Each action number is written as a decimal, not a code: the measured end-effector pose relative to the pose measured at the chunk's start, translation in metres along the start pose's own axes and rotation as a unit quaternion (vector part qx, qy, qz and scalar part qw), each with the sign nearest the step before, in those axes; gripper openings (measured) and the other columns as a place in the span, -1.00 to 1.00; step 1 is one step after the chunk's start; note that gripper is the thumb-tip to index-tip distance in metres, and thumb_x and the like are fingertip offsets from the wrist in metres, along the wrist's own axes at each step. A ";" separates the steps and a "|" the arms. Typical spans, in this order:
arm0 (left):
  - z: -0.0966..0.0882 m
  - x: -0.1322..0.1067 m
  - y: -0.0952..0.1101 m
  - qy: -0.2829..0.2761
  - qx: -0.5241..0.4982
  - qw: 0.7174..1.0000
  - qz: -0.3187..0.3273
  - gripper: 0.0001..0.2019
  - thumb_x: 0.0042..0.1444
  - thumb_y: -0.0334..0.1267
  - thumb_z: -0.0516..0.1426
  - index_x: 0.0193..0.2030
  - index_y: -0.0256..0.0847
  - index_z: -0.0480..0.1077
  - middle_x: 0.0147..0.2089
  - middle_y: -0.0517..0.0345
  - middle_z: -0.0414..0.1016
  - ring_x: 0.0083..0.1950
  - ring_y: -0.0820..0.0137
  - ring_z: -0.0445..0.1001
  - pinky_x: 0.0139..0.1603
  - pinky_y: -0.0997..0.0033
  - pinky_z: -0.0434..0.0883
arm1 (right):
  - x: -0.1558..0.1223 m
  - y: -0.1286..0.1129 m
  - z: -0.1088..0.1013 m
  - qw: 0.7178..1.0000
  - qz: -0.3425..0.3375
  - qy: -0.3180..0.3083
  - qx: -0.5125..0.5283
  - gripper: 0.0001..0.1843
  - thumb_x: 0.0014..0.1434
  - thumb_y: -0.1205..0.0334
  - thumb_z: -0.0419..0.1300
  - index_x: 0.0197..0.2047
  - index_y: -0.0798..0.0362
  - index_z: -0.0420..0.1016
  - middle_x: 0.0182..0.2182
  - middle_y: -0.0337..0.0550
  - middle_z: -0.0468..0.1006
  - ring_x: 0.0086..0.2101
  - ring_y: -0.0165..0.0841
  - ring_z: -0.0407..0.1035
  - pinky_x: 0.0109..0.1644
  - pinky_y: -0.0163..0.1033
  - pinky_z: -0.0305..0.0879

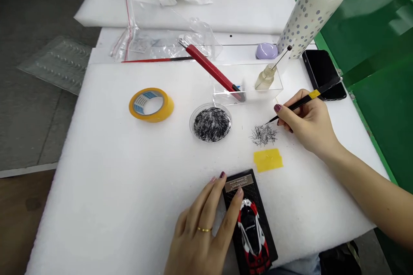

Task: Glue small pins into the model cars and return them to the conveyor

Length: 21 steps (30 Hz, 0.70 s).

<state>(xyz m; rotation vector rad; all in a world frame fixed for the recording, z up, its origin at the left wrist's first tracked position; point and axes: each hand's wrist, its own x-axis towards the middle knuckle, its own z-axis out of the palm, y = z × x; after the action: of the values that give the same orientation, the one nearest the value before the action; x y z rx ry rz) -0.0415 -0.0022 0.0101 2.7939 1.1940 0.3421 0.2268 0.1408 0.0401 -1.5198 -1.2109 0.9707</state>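
My right hand (311, 124) pinches black pointed tweezers (298, 104) with a yellow band near the back end. Their tip touches or sits just above a loose pile of short black fibres (263, 135). My left hand (203, 232) lies with fingers stretched and apart over the left edge of a black display base (238, 200); the thumb rests on top, near its name plate. A red, white and black model car (253, 236) sits on this base. Between the hands, a piece of yellow tape (267, 160) is stuck to the white foam surface.
A round clear dish (211, 123) holds many black fibres. Left of it lies a yellow tape roll (151, 105). Behind are a red cutter knife (213, 68) on a clear box (251, 94), a small glass bottle (265, 77), a phone (322, 73), a dotted water bottle (309, 17) and plastic bags (167, 30).
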 end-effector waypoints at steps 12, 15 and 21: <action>0.000 0.001 0.000 -0.012 -0.008 1.000 -0.008 0.17 0.10 0.55 0.01 0.60 -0.29 -0.19 0.57 -0.38 -0.10 0.45 -0.07 0.14 0.20 0.16 0.23 | 0.003 0.004 0.003 1.000 -0.020 -0.001 0.002 -0.67 0.06 0.32 0.52 -0.51 0.03 0.43 -0.70 -0.31 0.50 -0.72 -0.51 0.30 -0.71 -0.43 0.19; 0.000 0.000 0.000 -0.011 -0.013 1.000 -0.009 0.17 0.10 0.53 0.03 0.60 -0.29 -0.20 0.57 -0.39 -0.13 0.46 -0.07 0.11 0.21 0.15 0.21 | 0.003 0.003 0.003 1.000 -0.003 0.003 0.022 -0.66 0.04 0.36 0.53 -0.51 0.06 0.43 -0.69 -0.30 0.50 -0.73 -0.52 0.30 -0.71 -0.44 0.20; -0.001 0.004 0.003 -0.002 -0.015 1.000 -0.010 0.16 0.08 0.51 0.07 0.57 -0.34 -0.12 0.51 -0.44 -0.02 0.43 -0.10 0.12 0.17 0.13 0.21 | -0.003 0.004 -0.002 0.994 0.013 0.009 0.106 -0.61 -0.04 0.04 0.59 -0.47 0.08 0.51 -0.65 -0.23 0.54 -0.66 -0.48 0.39 -0.65 -0.42 0.30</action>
<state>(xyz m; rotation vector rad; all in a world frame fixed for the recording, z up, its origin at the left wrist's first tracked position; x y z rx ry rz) -0.0369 -0.0017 0.0127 2.7537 1.2061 0.3480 0.2295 0.1373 0.0368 -1.3763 -1.0425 1.0645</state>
